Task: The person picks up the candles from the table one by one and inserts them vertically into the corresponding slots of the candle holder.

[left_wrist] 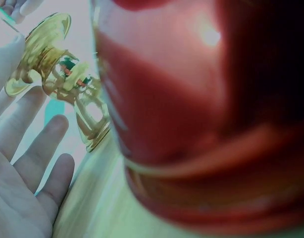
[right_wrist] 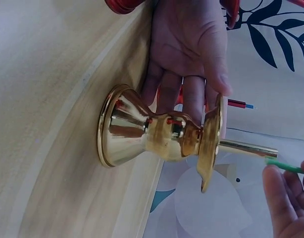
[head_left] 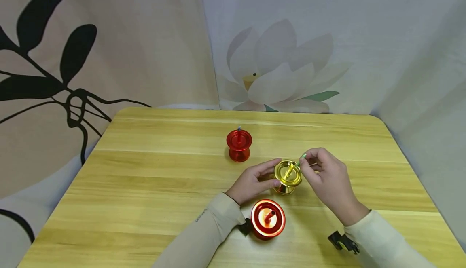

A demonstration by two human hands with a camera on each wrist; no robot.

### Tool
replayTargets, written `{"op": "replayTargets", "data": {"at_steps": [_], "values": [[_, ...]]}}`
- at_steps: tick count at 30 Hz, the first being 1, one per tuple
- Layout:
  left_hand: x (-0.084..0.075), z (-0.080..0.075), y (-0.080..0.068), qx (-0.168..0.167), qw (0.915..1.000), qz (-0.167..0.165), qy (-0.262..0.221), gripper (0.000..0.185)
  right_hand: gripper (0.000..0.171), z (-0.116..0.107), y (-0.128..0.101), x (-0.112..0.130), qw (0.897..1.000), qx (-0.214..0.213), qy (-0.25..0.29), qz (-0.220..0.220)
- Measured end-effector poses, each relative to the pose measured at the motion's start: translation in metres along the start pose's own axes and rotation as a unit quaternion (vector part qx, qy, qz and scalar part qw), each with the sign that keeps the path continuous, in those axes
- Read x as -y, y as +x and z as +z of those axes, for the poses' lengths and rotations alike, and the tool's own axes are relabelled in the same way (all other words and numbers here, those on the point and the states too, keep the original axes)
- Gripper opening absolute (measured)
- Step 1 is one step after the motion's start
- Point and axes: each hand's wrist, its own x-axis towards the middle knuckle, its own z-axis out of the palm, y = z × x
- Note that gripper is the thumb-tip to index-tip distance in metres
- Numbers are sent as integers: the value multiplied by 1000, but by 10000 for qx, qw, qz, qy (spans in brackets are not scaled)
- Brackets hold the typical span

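Head view, gold holder (head_left: 287, 176) touching left hand (head_left: 255, 180), beside right hand (head_left: 330, 181)

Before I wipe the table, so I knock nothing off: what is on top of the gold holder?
A gold tube stands on its dish; the right hand pinches a green stick by the tube's tip. The tube's inside cannot be seen.

I am viewing the table (head_left: 153, 187) from above through the head camera, which is facing forward and down. The left-wrist camera is looking in low, a red holder (left_wrist: 167, 99) looming very near on its right. The right-wrist camera is facing the gold holder (right_wrist: 167, 136) side-on, picture turned sideways. All three are sharing that holder and the left hand (head_left: 253, 183).
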Motion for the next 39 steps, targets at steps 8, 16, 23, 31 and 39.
{"op": "replayTargets", "data": {"at_steps": [8, 16, 23, 31, 39], "values": [[-1, 0, 0, -26, 10000, -3, 6, 63, 13, -2, 3, 3, 9999, -66, 109, -46], [-1, -1, 0, -21, 10000, -5, 30, 63, 15, -2, 6, 6, 9997, -110, 194, -135], [-1, -1, 0, -5, 10000, -14, 8, 62, 14, -1, 8, 7, 9999, 5, 92, -133], [-1, 0, 0, -3, 10000, -22, -60, 62, 14, 6, 2, 4, 9995, 299, -26, -41], [-2, -1, 0, -3, 10000, -40, -25, 63, 16, 10, 1, 0, 9995, 255, -117, -129]]}}
